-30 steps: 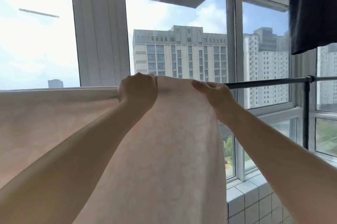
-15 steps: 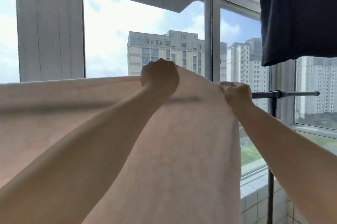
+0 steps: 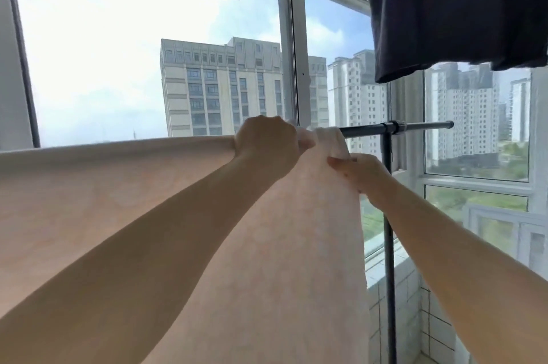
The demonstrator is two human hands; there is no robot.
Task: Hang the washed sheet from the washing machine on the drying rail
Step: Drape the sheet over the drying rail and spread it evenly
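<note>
The pale peach sheet (image 3: 124, 185) hangs draped over the black drying rail (image 3: 394, 127) by the window. The left hand (image 3: 267, 147) has its grip clenched on the sheet's top fold; the right hand (image 3: 360, 170) pinches its edge just beside. A dark garment (image 3: 456, 7) hangs overhead.

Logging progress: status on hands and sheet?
Left hand and right hand grip pale peach sheet, draped over black metal rail. Nothing blocking.
</note>
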